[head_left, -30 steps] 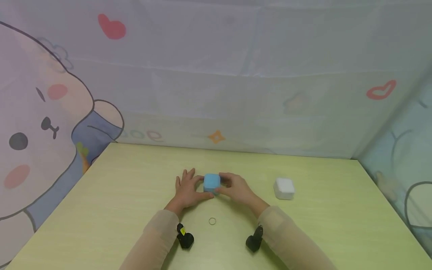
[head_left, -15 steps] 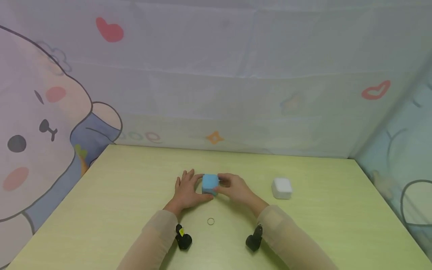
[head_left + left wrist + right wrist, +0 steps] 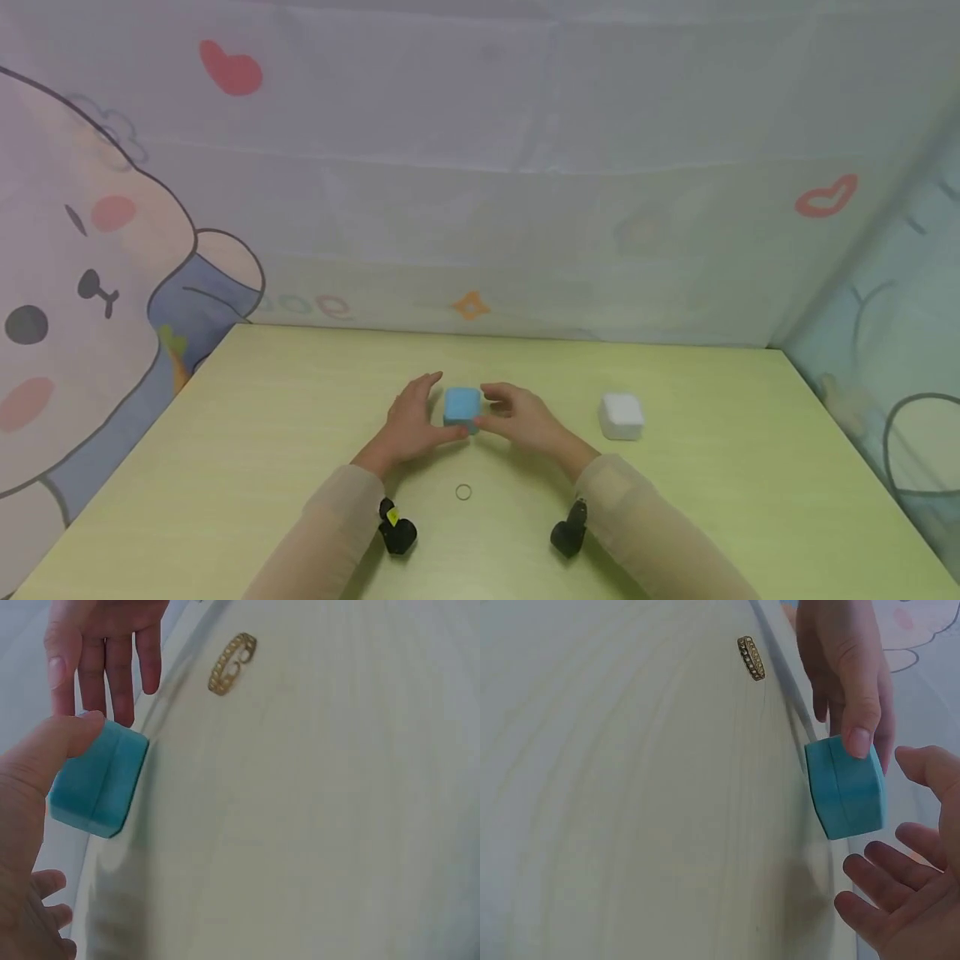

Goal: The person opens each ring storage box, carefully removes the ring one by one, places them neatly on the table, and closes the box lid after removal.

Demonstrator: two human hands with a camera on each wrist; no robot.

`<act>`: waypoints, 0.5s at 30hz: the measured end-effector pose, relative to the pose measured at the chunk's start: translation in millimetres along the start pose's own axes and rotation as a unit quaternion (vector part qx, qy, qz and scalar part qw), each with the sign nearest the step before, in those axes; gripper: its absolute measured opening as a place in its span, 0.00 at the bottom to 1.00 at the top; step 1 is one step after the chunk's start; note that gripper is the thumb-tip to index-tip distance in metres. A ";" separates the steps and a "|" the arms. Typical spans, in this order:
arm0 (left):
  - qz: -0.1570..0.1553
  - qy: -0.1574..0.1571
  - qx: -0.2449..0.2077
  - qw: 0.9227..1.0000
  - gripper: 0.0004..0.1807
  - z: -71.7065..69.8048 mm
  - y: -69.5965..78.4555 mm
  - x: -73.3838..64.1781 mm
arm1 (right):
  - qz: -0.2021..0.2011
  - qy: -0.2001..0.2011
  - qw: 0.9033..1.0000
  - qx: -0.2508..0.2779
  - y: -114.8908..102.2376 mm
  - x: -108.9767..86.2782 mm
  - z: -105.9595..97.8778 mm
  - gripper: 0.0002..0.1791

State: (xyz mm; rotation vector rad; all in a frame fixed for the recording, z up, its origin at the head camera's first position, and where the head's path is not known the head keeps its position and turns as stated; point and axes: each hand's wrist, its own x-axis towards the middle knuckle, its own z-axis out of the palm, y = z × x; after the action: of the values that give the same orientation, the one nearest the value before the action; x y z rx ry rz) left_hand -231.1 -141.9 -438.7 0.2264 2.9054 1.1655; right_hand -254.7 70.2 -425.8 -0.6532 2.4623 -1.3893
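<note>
A small turquoise ring box (image 3: 462, 403) with rounded corners sits on the table between the two hands. Its seam shows shut in both wrist views. My left hand (image 3: 411, 425) stands at its left, thumb along the front of the box (image 3: 101, 776) and the other fingers apart from it. On the other side my right hand (image 3: 525, 419) is relaxed and loosely bent; in the right wrist view its fingers (image 3: 885, 874) show a gap from the box (image 3: 844, 795). A gold ring (image 3: 463, 492), patterned along its band, lies nearer the person.
A white rounded box (image 3: 621, 417) stands on the pale yellow table (image 3: 712, 500), right of the hands. A printed cloth (image 3: 570, 208) hangs behind the table's back edge. Black wrist cameras (image 3: 397, 533) hang below both sleeves.
My left hand's fingers have come away from the turquoise ring box and the hand has drawn slightly left. The right hand barely moves. The head view has shifted slightly.
</note>
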 end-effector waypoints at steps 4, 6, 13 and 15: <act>0.008 -0.006 0.002 1.000 0.54 -4.6 6.0 0.3 | -0.001 0.000 1.000 -0.009 -2.3 -2.2 -3.2 0.34; 0.007 -0.011 0.001 1.000 0.53 -6.4 9.8 -0.3 | 0.001 0.000 1.000 -0.015 -3.6 -3.6 -4.6 0.35; 0.024 -0.014 0.015 1.000 0.53 -7.5 17.9 -1.5 | -0.005 -0.007 0.999 -0.036 -1.9 -7.3 -9.1 0.36; 0.029 -0.013 0.016 0.999 0.53 -7.1 20.4 -1.6 | -0.008 -0.009 0.999 -0.045 -1.1 -8.1 -11.3 0.36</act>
State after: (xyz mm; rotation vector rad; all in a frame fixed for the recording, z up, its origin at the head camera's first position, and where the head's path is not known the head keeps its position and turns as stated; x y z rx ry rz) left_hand -227.2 -132.4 -419.6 0.3268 2.9161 1.1148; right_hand -252.0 82.1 -419.1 -0.7043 2.5223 -1.2797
